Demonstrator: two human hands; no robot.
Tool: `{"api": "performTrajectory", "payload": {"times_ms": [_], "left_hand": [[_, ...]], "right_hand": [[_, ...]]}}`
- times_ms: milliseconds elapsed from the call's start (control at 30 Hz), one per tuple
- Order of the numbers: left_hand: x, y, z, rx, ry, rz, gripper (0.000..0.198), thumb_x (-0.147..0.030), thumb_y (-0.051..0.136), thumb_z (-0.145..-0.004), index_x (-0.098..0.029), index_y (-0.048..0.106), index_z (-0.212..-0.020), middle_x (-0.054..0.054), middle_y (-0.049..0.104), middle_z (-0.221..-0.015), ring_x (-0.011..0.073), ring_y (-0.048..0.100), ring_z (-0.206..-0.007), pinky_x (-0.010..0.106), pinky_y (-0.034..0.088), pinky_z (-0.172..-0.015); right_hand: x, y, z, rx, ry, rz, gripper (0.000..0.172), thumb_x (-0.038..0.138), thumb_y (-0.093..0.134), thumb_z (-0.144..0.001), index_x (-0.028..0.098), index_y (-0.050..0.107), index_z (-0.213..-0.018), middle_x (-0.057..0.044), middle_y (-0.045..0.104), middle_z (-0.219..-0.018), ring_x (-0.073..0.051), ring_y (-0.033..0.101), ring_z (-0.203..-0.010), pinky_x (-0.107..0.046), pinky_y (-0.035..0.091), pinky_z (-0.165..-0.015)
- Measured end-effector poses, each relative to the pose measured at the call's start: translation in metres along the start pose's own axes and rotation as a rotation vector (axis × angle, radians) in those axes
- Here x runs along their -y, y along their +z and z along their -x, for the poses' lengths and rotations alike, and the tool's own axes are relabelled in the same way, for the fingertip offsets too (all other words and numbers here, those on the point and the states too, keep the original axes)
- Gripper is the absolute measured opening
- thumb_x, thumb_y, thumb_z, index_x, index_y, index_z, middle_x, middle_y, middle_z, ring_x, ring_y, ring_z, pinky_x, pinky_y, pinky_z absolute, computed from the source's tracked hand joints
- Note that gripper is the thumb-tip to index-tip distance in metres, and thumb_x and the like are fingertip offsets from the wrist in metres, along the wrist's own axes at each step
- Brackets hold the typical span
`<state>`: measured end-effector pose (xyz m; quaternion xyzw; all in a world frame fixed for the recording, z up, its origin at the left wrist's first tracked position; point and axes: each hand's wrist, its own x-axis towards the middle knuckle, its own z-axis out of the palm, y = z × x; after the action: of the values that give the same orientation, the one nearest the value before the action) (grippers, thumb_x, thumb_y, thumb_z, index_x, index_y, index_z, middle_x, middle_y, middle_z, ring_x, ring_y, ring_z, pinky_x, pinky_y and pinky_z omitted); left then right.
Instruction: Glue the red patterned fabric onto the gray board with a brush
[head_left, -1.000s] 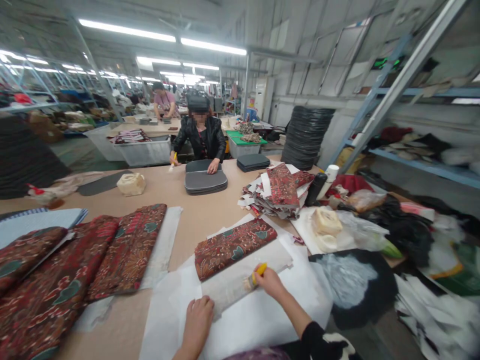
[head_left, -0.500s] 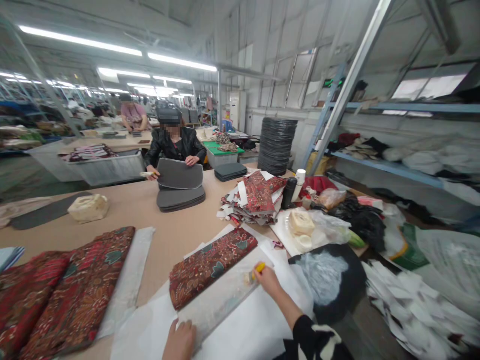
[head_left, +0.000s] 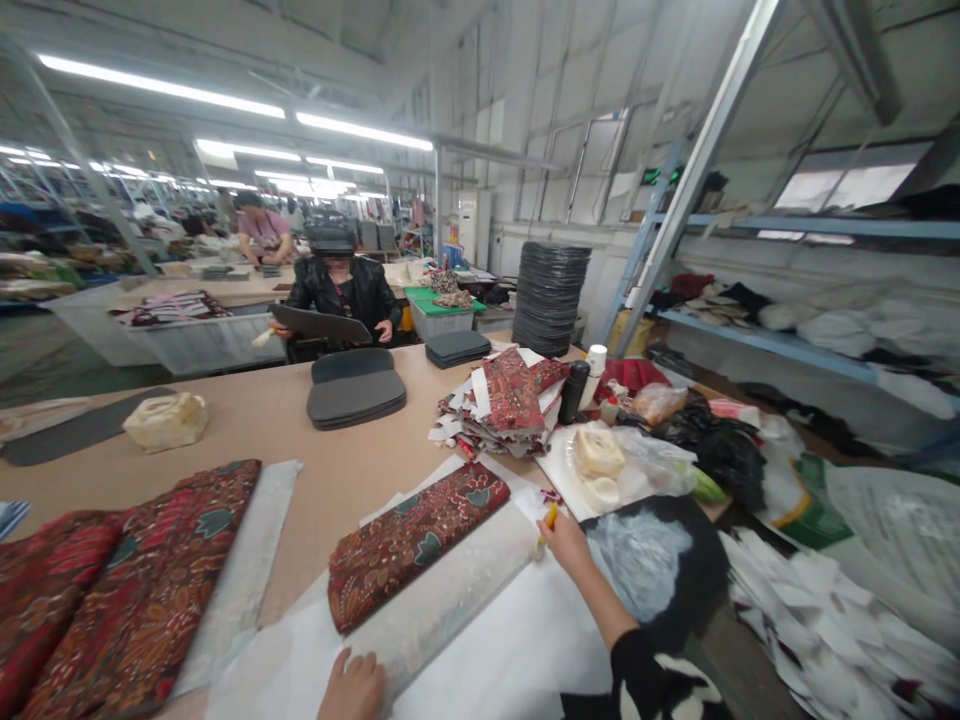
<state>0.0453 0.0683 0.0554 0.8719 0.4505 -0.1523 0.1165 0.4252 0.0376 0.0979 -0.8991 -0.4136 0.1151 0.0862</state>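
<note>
As the right hand [head_left: 568, 546] grips the yellow brush [head_left: 551, 516] in its fingers, just right of the patterned cloth [head_left: 418, 545], the left hand [head_left: 354, 686], fingers spread, rests on the pale strip [head_left: 450, 585] along that cloth's near side; firm hold, light even strokes should avoid wrinkles.

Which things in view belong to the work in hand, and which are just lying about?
In use:
yellow-handled brush, in the right hand
pale strip, under the left hand
patterned fabric, alongside the strip
white sheet, beneath

Seemingly lying about:
black bottle
white bottle
clear plastic bag
white scraps
</note>
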Motion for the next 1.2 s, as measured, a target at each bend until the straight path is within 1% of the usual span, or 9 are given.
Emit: {"api": "performTrajectory", "payload": {"times_ms": [300,533,567,700,733,800,967,1067,1200], "left_hand": [[0.016,0.003,-0.014,-0.089,-0.025,0.029,0.038,-0.008,0.028,-0.077,-0.015,0.062,-0.093,0.010,0.066,-0.103,0.0201,0.058,-0.104,0.041,0.028,-0.103],[0.033,-0.027,-0.041,-0.221,-0.075,0.087,0.030,-0.018,0.028,-0.083,-0.019,0.058,-0.080,0.006,0.068,-0.084,0.0184,0.062,-0.084,0.030,0.041,-0.077],[0.035,-0.032,-0.045,-0.237,-0.083,0.105,0.029,-0.019,0.029,-0.083,-0.020,0.058,-0.080,0.005,0.068,-0.085,0.0180,0.062,-0.084,0.029,0.041,-0.076],[0.046,-0.047,-0.064,-0.313,-0.194,0.256,0.024,-0.023,0.032,-0.082,-0.021,0.056,-0.085,0.005,0.068,-0.091,0.0169,0.062,-0.087,0.027,0.041,-0.075],[0.052,-0.050,-0.067,-0.325,-0.250,0.309,0.025,-0.024,0.032,-0.082,-0.021,0.056,-0.087,0.005,0.068,-0.092,0.0166,0.063,-0.087,0.026,0.042,-0.074],[0.067,-0.053,-0.073,-0.335,-0.368,0.408,0.026,-0.025,0.031,-0.082,-0.021,0.055,-0.091,0.005,0.069,-0.093,0.0165,0.064,-0.085,0.026,0.043,-0.071],[0.096,-0.049,-0.077,-0.342,-0.499,0.528,0.028,-0.027,0.033,-0.082,-0.018,0.057,-0.092,0.006,0.070,-0.088,0.0177,0.064,-0.083,0.026,0.044,-0.069],[0.085,-0.049,-0.074,-0.422,-0.501,0.441,0.033,-0.026,0.029,-0.084,-0.016,0.056,-0.101,0.010,0.067,-0.099,0.0199,0.061,-0.092,0.030,0.043,-0.077],[0.049,-0.041,-0.062,-0.573,-0.334,0.203,0.035,-0.022,0.030,-0.084,-0.020,0.056,-0.108,0.008,0.062,-0.115,0.0211,0.055,-0.105,0.036,0.037,-0.090]], "right_hand": [[0.019,0.023,0.017,0.058,-0.136,-0.340,0.020,0.031,0.049,-0.081,0.017,0.064,-0.081,-0.004,0.068,-0.068,-0.015,0.063,-0.067,-0.021,0.040,-0.061],[0.019,0.016,0.021,-0.111,0.067,-0.388,0.024,0.027,0.039,-0.083,0.017,0.059,-0.076,-0.005,0.062,-0.060,-0.016,0.060,-0.065,-0.023,0.039,-0.058],[0.028,0.021,0.028,-0.060,0.074,-0.501,0.023,0.027,0.040,-0.082,0.017,0.057,-0.071,-0.003,0.059,-0.054,-0.016,0.059,-0.060,-0.023,0.040,-0.057],[0.069,0.060,0.061,0.537,0.106,-1.062,0.003,0.021,0.049,-0.069,0.019,0.052,-0.068,0.008,0.042,-0.036,-0.012,0.043,-0.035,-0.024,0.041,-0.045],[0.072,0.069,0.065,0.594,0.175,-1.177,0.001,0.021,0.051,-0.067,0.020,0.050,-0.069,0.009,0.038,-0.034,-0.011,0.039,-0.032,-0.024,0.041,-0.042],[0.067,0.077,0.063,0.507,0.336,-1.352,0.009,0.024,0.049,-0.070,0.022,0.043,-0.064,0.011,0.031,-0.032,-0.009,0.036,-0.031,-0.023,0.040,-0.041],[0.041,0.066,0.043,-0.005,0.496,-1.513,0.017,0.032,0.040,-0.077,0.024,0.036,-0.064,0.011,0.027,-0.037,-0.010,0.039,-0.036,-0.024,0.044,-0.048],[0.066,0.077,0.066,-0.006,0.314,-1.387,0.012,0.034,0.044,-0.074,0.022,0.045,-0.072,0.010,0.035,-0.040,-0.011,0.042,-0.038,-0.024,0.040,-0.045],[0.111,0.105,0.110,0.418,-0.231,-1.105,0.011,0.022,0.052,-0.066,0.020,0.054,-0.076,0.006,0.051,-0.052,-0.010,0.050,-0.046,-0.021,0.039,-0.047]]}}
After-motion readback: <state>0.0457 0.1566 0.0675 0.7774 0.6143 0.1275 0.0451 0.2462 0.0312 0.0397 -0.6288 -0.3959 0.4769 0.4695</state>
